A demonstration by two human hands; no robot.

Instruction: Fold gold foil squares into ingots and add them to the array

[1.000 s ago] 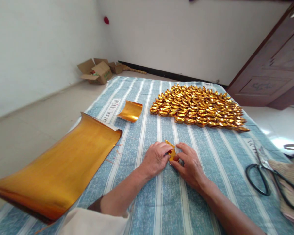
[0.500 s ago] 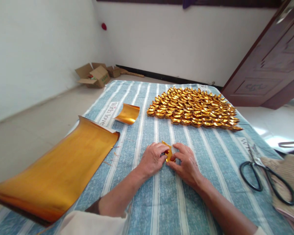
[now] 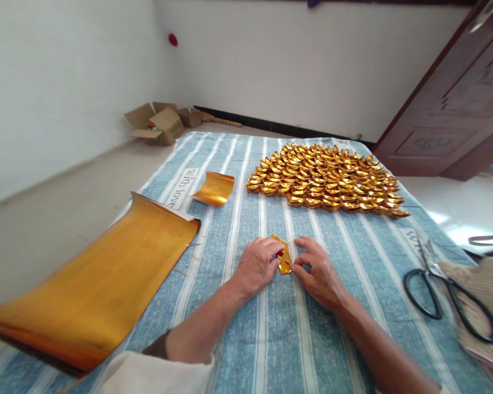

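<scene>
A small piece of gold foil paper (image 3: 285,262), partly folded, lies on the striped cloth between my hands. My left hand (image 3: 258,262) grips its left side, with thumb and fingers closed on the edge. My right hand (image 3: 316,271) is at the paper's right side, fingers apart and curved, the thumb tip at or very near its lower right corner. Beyond the hands stand many folded gold paper ingots (image 3: 324,180), packed in rows. A curled stack of gold foil squares (image 3: 215,189) sits farther left.
A large gold foil sheet (image 3: 94,279) with curled ends covers the left side of the striped cloth (image 3: 238,339). Black-handled scissors (image 3: 439,273) lie at right beside a beige knitted fabric (image 3: 476,279). Cardboard boxes (image 3: 160,128) stand on the floor by the wall; a brown door (image 3: 447,109) is at right.
My right hand has shifted slightly right, its fingers opening away from the gold paper, so more of the paper shows. My left hand keeps its hold.
</scene>
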